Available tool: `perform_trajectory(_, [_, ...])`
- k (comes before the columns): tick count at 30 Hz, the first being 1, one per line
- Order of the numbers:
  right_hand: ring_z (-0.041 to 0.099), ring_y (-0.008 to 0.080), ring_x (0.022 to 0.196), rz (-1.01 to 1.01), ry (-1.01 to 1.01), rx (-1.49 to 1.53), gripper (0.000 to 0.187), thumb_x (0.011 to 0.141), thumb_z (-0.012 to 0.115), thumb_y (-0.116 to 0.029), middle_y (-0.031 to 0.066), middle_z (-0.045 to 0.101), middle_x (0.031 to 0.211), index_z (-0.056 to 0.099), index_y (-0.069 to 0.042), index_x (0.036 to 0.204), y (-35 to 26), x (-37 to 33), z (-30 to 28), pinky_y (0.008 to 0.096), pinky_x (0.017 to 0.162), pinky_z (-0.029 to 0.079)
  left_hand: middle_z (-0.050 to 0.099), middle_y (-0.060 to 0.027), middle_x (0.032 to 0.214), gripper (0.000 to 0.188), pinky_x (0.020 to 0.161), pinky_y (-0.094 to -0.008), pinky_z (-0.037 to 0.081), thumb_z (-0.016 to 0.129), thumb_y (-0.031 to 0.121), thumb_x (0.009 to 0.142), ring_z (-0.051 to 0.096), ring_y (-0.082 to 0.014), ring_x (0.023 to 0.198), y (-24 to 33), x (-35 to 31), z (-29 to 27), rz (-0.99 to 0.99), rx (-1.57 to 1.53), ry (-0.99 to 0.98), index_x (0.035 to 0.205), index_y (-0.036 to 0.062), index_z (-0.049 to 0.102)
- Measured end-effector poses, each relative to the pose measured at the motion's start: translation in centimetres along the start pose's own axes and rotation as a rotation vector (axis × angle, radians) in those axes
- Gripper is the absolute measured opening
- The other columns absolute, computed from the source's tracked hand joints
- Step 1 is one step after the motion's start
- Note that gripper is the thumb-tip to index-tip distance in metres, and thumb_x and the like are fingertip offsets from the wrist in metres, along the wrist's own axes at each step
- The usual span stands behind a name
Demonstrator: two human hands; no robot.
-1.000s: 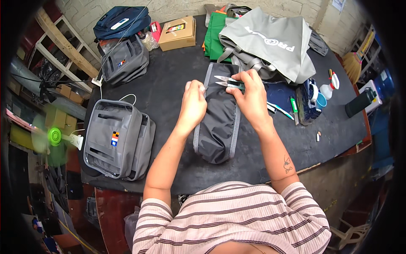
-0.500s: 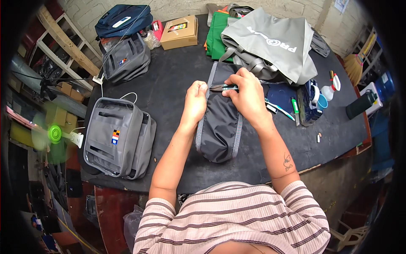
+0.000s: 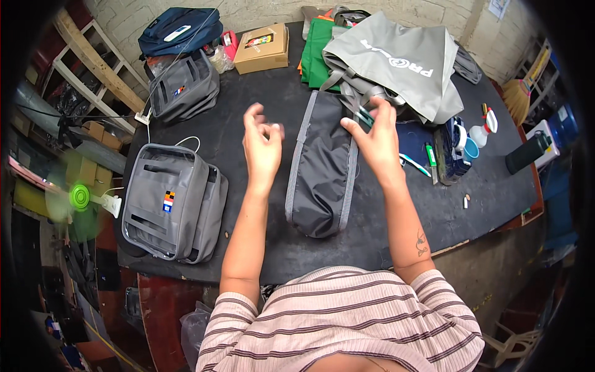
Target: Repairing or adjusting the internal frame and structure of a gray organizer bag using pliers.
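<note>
A long dark grey fabric pouch (image 3: 319, 180) with lighter grey edge binding lies on the black table in front of me. My left hand (image 3: 261, 149) hovers to its left, touching nothing, with the fingers apart and slightly blurred. Beside the pouch's upper right edge, my right hand (image 3: 379, 141) holds thread snips (image 3: 364, 115) with teal grips between thumb and fingers. Their metal blades point up and away from me. The pouch lies free of both hands, its lower part wrinkled.
Grey bags with clear panels (image 3: 155, 204) stand at the left. At the back are a cardboard box (image 3: 260, 57), green fabric (image 3: 320, 46) and a large grey tote (image 3: 396, 68). A green cutter (image 3: 431, 158), a spray bottle (image 3: 483, 129) and a dark tumbler (image 3: 527, 153) occupy the right.
My left hand has let go of the pouch's left edge and moved left. My right hand has drawn the snips away from that edge, to the right.
</note>
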State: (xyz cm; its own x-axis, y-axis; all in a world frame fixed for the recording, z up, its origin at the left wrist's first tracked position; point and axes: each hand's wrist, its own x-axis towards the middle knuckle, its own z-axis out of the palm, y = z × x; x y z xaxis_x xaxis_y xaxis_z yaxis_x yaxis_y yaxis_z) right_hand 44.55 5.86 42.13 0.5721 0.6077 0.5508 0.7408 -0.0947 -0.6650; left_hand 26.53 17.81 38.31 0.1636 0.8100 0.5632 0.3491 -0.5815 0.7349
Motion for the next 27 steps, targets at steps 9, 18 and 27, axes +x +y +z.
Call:
perform_trajectory(9, [0.059,0.0075,0.091,0.101,-0.273,0.757,0.032,0.087,0.065,0.0,0.0057,0.066,0.101,0.06,0.007,0.117,1.9,2.5,0.6,0.0222,0.083,0.047,0.058,0.0005,0.079,0.061,0.062,-0.019,0.044,0.069,0.002,0.085,0.051,-0.0029,0.065,5.9,0.6,-1.6,-0.204,-0.787,-0.537,0.142,0.0066,0.046])
perform_trajectory(18, [0.054,0.015,0.094,0.029,-0.018,0.617,0.052,0.083,0.077,-0.016,0.0072,0.052,0.107,0.053,-0.002,0.128,0.2,4.2,0.2,0.0291,0.083,0.047,0.042,0.0052,0.08,0.06,0.062,-0.0166,0.041,0.059,-0.013,0.081,0.04,-0.0027,0.067,6.5,0.0,1.8,0.098,-0.317,-0.293,0.135,0.0139,0.06])
perform_trajectory(27, [0.053,0.0164,0.098,0.038,-0.02,0.665,0.028,0.094,0.062,-0.014,0.0066,0.053,0.105,0.057,0.0,0.118,4.5,-5.1,4.2,0.0287,0.089,0.043,0.055,0.0047,0.078,0.061,0.068,-0.019,0.047,0.059,-0.013,0.075,0.05,-0.0025,0.068,5.7,1.6,2.3,-0.073,-0.632,-0.351,0.132,0.0087,0.06])
